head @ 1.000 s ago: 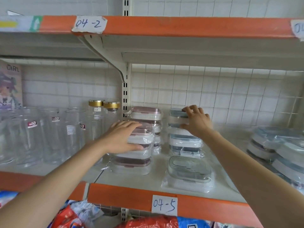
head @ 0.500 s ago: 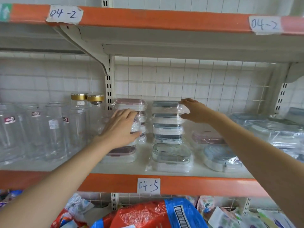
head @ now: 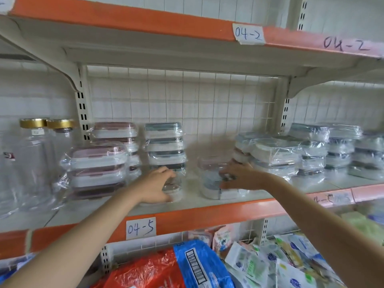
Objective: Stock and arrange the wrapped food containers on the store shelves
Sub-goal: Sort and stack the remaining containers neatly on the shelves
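On the cream shelf (head: 193,204), wrapped pink-lidded containers (head: 97,167) stand stacked at the left, with a taller blue-lidded stack (head: 164,142) behind the middle. My left hand (head: 155,186) grips a low clear wrapped container (head: 175,191) at the shelf front, fingers on top and thumb below. My right hand (head: 243,177) holds the right side of a small blurred stack (head: 212,179), pink lid over blue lid. More wrapped blue-lidded containers (head: 274,150) are piled to the right.
Glass jars with gold lids (head: 35,159) fill the shelf's left end. An upper orange-edged shelf (head: 145,23) hangs overhead. A paper label 04-5 (head: 141,227) sits on the orange front rail. Bagged goods (head: 187,267) lie on the level below.
The view swung right. My left hand left the pink stack for the low front container. My right hand dropped from the top of the blue stack to the small stack further right.
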Demonstrator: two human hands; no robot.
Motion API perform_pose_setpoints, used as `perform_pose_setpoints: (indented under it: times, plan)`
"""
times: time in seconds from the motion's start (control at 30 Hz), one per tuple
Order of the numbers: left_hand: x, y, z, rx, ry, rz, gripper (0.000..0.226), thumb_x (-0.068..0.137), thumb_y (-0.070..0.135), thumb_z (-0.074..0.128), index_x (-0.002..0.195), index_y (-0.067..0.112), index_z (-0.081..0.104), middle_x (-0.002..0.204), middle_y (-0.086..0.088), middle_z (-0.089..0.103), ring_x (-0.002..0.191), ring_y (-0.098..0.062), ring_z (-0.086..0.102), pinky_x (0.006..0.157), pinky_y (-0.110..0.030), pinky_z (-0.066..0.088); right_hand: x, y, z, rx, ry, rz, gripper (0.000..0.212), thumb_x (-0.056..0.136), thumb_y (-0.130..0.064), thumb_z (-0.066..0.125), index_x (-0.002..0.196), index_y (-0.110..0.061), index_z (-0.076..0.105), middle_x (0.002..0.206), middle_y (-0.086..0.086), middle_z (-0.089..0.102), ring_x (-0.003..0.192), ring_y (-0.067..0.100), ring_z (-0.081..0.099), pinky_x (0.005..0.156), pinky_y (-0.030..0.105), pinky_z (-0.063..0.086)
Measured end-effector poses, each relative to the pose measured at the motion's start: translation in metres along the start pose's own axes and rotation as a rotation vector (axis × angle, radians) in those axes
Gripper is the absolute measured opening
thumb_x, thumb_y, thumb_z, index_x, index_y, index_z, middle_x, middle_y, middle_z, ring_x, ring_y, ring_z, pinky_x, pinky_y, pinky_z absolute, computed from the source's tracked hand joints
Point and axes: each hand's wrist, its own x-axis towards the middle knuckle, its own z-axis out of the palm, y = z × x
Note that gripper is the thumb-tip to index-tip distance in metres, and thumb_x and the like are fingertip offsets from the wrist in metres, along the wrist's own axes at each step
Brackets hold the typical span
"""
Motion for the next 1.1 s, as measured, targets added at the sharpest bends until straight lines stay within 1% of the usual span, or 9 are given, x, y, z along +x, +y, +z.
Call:
perform_pose_setpoints:
  times: [0.1, 0.17, 0.27, 0.47, 0.6, 0.7, 0.93, 1.0, 1.1]
  plan:
    - [0.003, -0.002, 0.0, 0.032, 0.007, -0.047, 0.066, 0.079, 0.045, 0.065, 0.134, 0.02, 0.037, 0.137, 0.006, 0.035, 0.114, -0.009, 0.039, 0.096, -0.031, 0.041, 0.006, -0.005, 0.002, 0.004, -0.053, -0.003, 0.03, 0.093, -0.051, 0.047, 0.074, -0.028, 0.039, 0.073, -0.013, 0.041, 0.085, 0.011, 0.041, 0.083, 0.031, 0.022]
    - [0.007, 0.005, 0.003, 0.025, 0.041, -0.042, 0.066, 0.079, 0.059, 0.059, 0.126, 0.018, 0.04, 0.132, 0.005, 0.035, 0.114, -0.01, 0.039, 0.094, -0.031, 0.04, 0.011, -0.005, -0.004, 0.185, -0.098, 0.075, 0.006, 0.095, -0.047, 0.044, 0.09, -0.044, 0.044, 0.091, -0.018, 0.046, 0.103, 0.013, 0.043, 0.088, 0.029, 0.023]
    - [0.017, 0.025, 0.004, -0.082, 0.106, 0.054, 0.088, 0.073, 0.078, 0.042, 0.138, 0.019, 0.036, 0.143, 0.006, 0.033, 0.131, -0.014, 0.035, 0.107, -0.033, 0.031, 0.027, -0.006, -0.014, 0.257, -0.022, 0.164, 0.041, 0.097, -0.04, 0.044, 0.133, -0.021, 0.049, 0.135, 0.005, 0.049, 0.13, 0.022, 0.04, 0.096, 0.028, 0.029]
    - [0.048, 0.05, 0.006, -0.162, 0.033, 0.12, 0.077, 0.077, 0.066, 0.059, 0.138, 0.022, 0.045, 0.145, 0.0, 0.042, 0.131, -0.016, 0.04, 0.108, -0.033, 0.032, 0.076, 0.004, -0.015, 0.137, -0.014, 0.317, 0.049, 0.099, -0.036, 0.043, 0.144, -0.017, 0.037, 0.149, 0.006, 0.036, 0.134, 0.026, 0.037, 0.105, 0.03, 0.03]
    - [0.052, 0.038, 0.013, -0.146, 0.109, 0.17, 0.062, 0.079, 0.054, 0.067, 0.129, 0.022, 0.054, 0.135, 0.005, 0.052, 0.124, -0.011, 0.046, 0.095, -0.02, 0.031, 0.095, 0.024, -0.009, 0.209, -0.009, 0.309, 0.083, 0.078, -0.062, 0.061, 0.143, -0.015, 0.037, 0.143, 0.005, 0.044, 0.129, 0.026, 0.042, 0.104, 0.035, 0.034]
    - [0.052, 0.032, 0.015, -0.161, 0.128, 0.206, 0.062, 0.079, 0.055, 0.067, 0.129, 0.02, 0.056, 0.131, 0.006, 0.055, 0.12, -0.009, 0.048, 0.098, -0.021, 0.034, 0.108, 0.029, 0.007, 0.22, -0.159, 0.314, 0.074, 0.069, -0.072, 0.061, 0.122, -0.021, 0.05, 0.123, -0.003, 0.052, 0.114, 0.024, 0.047, 0.094, 0.034, 0.037]
    - [0.056, 0.034, 0.01, -0.13, 0.078, 0.195, 0.066, 0.08, 0.055, 0.066, 0.133, 0.018, 0.052, 0.137, 0.005, 0.051, 0.127, -0.011, 0.043, 0.103, -0.023, 0.031, 0.129, 0.033, 0.014, 0.343, -0.139, 0.249, 0.065, 0.071, -0.044, 0.077, 0.121, -0.01, 0.052, 0.124, 0.006, 0.057, 0.11, 0.024, 0.053, 0.099, 0.038, 0.042]
    - [0.052, 0.035, 0.01, -0.128, 0.06, 0.181, 0.066, 0.081, 0.054, 0.064, 0.136, 0.019, 0.049, 0.142, 0.005, 0.047, 0.132, -0.012, 0.04, 0.11, -0.029, 0.031, 0.124, 0.028, 0.006, 0.205, -0.061, 0.23, 0.058, 0.066, -0.054, 0.077, 0.099, -0.013, 0.053, 0.109, 0.001, 0.058, 0.107, 0.024, 0.05, 0.096, 0.035, 0.038]
    - [0.041, 0.035, -0.003, -0.25, 0.037, 0.13, 0.055, 0.083, 0.049, 0.064, 0.129, 0.02, 0.058, 0.138, 0.007, 0.051, 0.13, -0.011, 0.043, 0.11, -0.028, 0.031, 0.106, 0.021, -0.021, -0.057, 0.047, 0.249, 0.075, 0.06, -0.078, 0.06, 0.104, -0.018, 0.055, 0.111, 0.003, 0.052, 0.119, 0.028, 0.04, 0.105, 0.042, 0.028]
